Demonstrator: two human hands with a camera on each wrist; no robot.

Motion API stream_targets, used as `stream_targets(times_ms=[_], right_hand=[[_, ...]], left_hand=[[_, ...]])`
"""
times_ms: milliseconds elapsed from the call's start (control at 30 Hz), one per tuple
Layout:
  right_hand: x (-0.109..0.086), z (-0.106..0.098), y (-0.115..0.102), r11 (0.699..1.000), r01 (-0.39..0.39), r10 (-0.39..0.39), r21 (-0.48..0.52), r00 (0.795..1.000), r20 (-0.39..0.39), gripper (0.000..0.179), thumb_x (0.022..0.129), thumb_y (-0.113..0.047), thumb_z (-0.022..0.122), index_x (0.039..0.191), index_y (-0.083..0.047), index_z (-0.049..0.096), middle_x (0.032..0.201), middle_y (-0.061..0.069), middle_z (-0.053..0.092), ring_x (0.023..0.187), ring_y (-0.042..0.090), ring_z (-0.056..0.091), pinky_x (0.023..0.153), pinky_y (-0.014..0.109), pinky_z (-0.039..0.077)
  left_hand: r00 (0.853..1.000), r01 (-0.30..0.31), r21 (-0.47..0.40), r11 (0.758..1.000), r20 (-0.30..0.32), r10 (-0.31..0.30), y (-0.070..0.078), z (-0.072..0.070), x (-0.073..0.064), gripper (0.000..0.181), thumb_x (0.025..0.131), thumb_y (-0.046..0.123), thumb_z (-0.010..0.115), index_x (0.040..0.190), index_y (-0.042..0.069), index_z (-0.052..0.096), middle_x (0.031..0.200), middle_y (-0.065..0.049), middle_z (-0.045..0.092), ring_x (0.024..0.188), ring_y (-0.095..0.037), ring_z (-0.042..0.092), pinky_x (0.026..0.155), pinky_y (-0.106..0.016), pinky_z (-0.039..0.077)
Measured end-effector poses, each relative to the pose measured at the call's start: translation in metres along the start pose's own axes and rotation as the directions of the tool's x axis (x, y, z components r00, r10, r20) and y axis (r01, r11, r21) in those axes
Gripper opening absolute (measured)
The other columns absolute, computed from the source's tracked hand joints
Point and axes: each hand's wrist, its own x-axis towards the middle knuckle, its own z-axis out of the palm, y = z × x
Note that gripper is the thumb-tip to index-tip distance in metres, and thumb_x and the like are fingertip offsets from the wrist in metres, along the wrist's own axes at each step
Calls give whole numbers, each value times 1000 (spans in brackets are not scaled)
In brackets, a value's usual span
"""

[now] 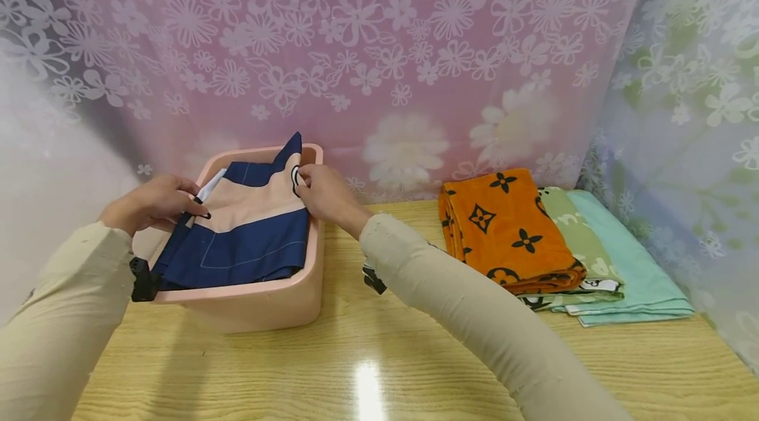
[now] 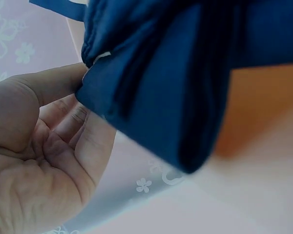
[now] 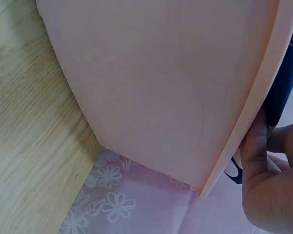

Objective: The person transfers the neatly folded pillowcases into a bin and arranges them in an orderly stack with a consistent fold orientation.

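A folded navy and beige cloth [image 1: 255,236] lies across the top of a pink plastic bin [image 1: 261,306] at the left of the table. My left hand [image 1: 157,202] pinches the cloth's left edge between thumb and fingers; the left wrist view shows the navy fold [image 2: 151,92] hanging beside the palm. At the bin's right rim, my right hand [image 1: 329,194] grips the cloth's right edge near a black-and-white printed mark. In the right wrist view its fingers [image 3: 256,146] curl over the cloth just past the rim. A navy corner stands up at the back.
To the right, a folded orange cloth [image 1: 492,230] with black motifs lies on a green patterned cloth [image 1: 575,230] and a mint cloth [image 1: 634,263]. Behind the wooden table [image 1: 284,375] hangs a pink floral curtain [image 1: 379,65]. My right forearm crosses in front of the stack.
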Motion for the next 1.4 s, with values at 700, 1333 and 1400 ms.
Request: stream_targets(times_ms=[700,1333,1400], right_hand=[[-16,-20,8,938,270,-225,-218,951,210,47,98,-16,47,144,-17,44,140,-3,49,127,13,45,101,29,38],[-37,-73,41,770,311,-205,-557,948,245,55,101,-45,38,150,-19,32,153,6,29,140,24,24,113,38,18],[-41,-81,49,754,299,-182,-584,950,252,56,102,-47,35,151,-21,31,154,6,27,141,25,22,114,39,16]], left_hand=[[995,-102,133,986,1,103,24,15,-16,62,97,21,53,143,-11,25,134,-39,39,118,-52,45,87,-49,49],[876,-355,327,876,-212,434,71,60,-28,51,100,27,48,141,-2,42,140,-27,40,121,-48,45,93,-61,40],[830,-393,352,850,-262,492,77,69,-30,47,99,26,48,137,-1,49,137,-23,46,117,-45,50,92,-60,42]])
